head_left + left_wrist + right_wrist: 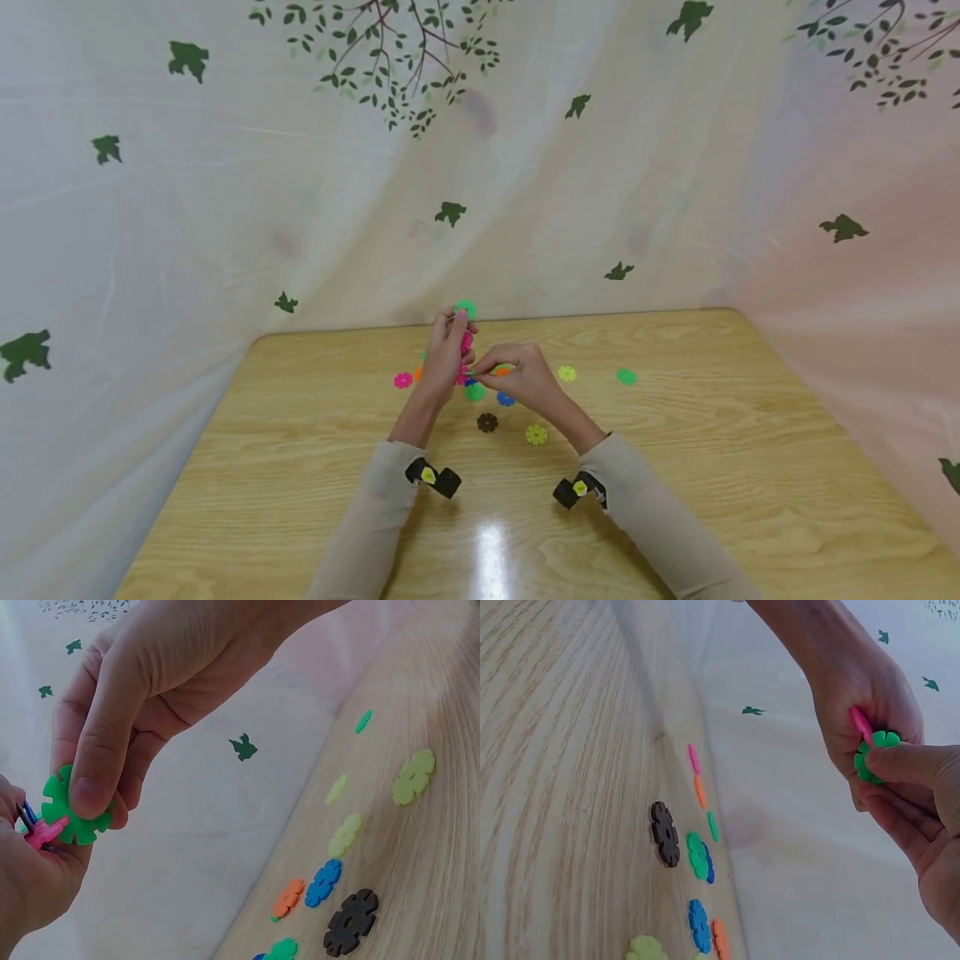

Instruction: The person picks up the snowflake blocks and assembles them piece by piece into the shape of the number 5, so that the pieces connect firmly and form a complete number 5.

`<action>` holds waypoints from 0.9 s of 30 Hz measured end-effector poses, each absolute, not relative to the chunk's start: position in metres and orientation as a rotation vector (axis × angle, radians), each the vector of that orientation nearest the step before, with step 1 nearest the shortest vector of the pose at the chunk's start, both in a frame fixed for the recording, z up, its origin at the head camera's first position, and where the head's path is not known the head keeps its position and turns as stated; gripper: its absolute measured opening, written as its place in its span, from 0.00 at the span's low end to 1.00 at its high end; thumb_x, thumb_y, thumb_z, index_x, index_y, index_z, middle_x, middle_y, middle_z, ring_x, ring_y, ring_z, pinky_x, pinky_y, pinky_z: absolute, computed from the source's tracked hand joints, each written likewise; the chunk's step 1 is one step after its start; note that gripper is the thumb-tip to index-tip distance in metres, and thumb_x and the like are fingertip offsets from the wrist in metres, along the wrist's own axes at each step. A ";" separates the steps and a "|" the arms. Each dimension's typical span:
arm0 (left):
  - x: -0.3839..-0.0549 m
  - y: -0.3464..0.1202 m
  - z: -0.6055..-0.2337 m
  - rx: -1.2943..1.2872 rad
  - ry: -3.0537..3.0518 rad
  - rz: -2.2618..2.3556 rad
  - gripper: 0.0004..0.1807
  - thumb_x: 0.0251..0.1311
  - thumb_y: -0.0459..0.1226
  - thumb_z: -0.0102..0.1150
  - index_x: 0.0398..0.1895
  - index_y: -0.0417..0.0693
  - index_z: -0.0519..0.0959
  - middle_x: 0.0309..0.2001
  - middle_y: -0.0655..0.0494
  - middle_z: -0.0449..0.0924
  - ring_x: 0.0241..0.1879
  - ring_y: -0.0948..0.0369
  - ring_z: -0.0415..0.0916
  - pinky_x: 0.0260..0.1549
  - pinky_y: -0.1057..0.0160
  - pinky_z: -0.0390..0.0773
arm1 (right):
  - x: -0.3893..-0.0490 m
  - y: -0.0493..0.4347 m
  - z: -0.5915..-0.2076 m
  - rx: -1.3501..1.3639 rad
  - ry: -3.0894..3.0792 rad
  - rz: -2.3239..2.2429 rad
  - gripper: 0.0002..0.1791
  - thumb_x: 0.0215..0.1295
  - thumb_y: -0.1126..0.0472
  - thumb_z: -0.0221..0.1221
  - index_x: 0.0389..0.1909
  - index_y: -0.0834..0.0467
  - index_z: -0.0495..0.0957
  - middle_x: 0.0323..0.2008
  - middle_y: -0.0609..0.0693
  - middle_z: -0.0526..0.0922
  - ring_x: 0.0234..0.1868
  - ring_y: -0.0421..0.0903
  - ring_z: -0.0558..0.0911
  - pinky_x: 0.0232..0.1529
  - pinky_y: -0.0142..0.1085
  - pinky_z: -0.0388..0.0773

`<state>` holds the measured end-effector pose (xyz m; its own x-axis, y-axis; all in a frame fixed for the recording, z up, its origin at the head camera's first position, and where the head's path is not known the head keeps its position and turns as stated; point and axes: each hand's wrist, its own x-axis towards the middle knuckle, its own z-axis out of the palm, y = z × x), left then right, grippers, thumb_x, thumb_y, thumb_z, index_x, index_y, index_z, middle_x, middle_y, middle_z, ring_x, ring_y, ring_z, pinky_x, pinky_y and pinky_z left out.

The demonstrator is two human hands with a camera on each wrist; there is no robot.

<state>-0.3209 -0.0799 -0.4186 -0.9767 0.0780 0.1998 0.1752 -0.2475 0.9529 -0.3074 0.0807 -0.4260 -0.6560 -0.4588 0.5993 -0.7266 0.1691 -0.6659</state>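
My left hand is raised over the far part of the table and grips joined flower-shaped plastic discs. A green disc sticks up at its fingertips, and a pink disc shows beside the palm. With thumb and fingers my right hand pinches another green notched disc. This disc meets the edge of a pink disc in the left hand. Dark and blue edges show behind that pink disc in the left wrist view; the rest of the joined pieces is hidden by the fingers.
Loose discs lie on the wooden table: brown, yellow, blue, green and pink among them. Orange and green ones are partly behind the hands. A patterned curtain hangs behind the table's far edge.
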 end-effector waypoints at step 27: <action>-0.323 -0.083 -0.421 -0.480 -2.148 -2.243 0.34 0.79 0.51 0.45 0.81 0.61 0.48 0.30 0.58 0.68 0.23 0.64 0.63 0.25 0.69 0.68 | -0.319 0.098 -0.410 1.002 -2.305 1.429 0.02 0.63 0.68 0.68 0.36 0.62 0.88 0.37 0.55 0.90 0.36 0.49 0.87 0.42 0.37 0.86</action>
